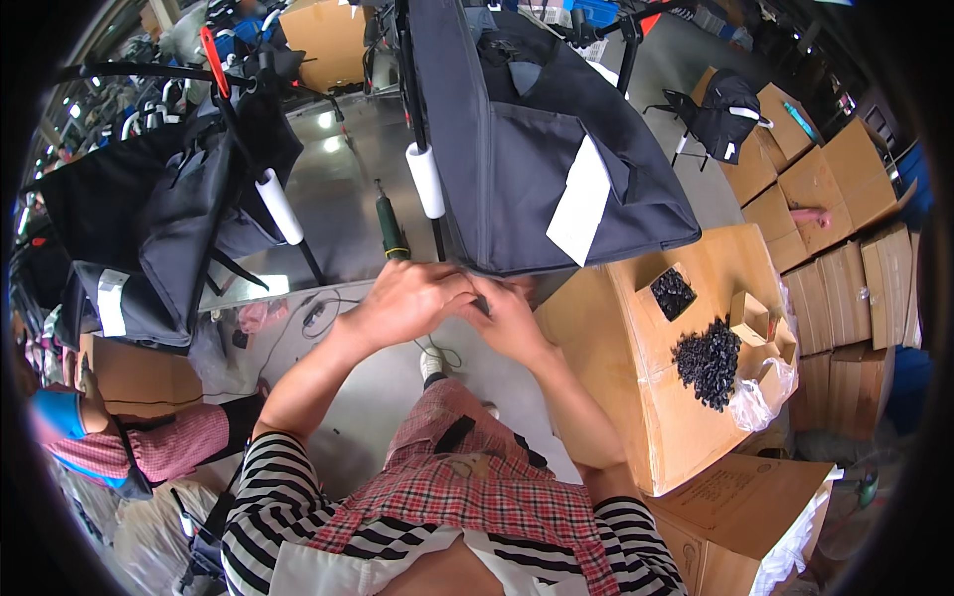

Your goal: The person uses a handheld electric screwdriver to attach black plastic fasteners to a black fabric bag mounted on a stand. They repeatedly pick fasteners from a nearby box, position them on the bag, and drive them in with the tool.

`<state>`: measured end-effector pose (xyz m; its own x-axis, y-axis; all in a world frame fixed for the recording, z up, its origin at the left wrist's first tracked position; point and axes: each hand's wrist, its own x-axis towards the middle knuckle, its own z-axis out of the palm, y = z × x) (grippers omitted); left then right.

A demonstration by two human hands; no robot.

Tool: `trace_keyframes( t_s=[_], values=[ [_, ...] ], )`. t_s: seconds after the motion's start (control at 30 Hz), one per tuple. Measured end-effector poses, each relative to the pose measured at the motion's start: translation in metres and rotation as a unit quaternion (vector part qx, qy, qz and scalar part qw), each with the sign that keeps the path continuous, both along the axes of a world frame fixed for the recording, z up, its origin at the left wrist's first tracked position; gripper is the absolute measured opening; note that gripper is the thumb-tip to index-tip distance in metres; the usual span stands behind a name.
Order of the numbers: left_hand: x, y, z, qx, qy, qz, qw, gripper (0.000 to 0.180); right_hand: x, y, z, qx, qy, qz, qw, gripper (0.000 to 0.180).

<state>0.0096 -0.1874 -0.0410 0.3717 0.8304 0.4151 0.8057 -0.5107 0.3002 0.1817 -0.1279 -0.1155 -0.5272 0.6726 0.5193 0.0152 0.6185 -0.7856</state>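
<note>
My left hand (402, 301) and my right hand (507, 320) are pressed together at the lower edge of a dark fabric bag (527, 149) that hangs on a black frame. Both hands grip that bottom edge with curled fingers, and a small dark part (481, 304) shows between them. Whether it is a separate piece or part of the bag is unclear. A white paper tag (579, 199) hangs on the bag's front. A white roller (426, 179) sits on the frame's bar just above my left hand.
A cardboard box (636, 387) at my right carries a heap of small black parts (708, 363) and small open cartons (750, 318). Stacked cardboard boxes (835, 238) stand further right. A green tool (391, 230) hangs by the frame. More dark bags (159, 228) hang at the left, where another person (119, 437) sits.
</note>
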Motion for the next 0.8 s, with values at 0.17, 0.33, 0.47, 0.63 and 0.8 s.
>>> trace_keyframes(
  t_s=[0.17, 0.33, 0.47, 0.63, 0.8],
  values=[
    [-0.015, 0.006, 0.002, 0.017, 0.002, 0.019, 1.000, 0.014, 0.024, 0.013, -0.002, -0.109, -0.122, 0.044, 0.986, 0.025],
    [-0.008, 0.014, -0.014, 0.004, -0.020, -0.011, 1.000, 0.020, 0.013, 0.010, -0.015, -0.004, -0.011, 0.031, 0.999, 0.012],
    [-0.018, 0.026, -0.011, 0.012, -0.031, -0.007, 0.999, 0.021, 0.031, 0.012, -0.012, -0.037, -0.082, -0.070, 0.993, 0.011],
    [-0.016, 0.044, -0.008, 0.011, -0.011, -0.066, 0.998, 0.030, 0.032, 0.034, -0.035, -0.022, -0.031, -0.196, 0.980, 0.008],
    [-0.024, 0.058, 0.074, 0.061, -0.114, -0.109, 0.985, 0.043, 0.013, 0.058, 0.013, -0.164, 0.065, -0.169, 0.970, 0.012]
  ],
)
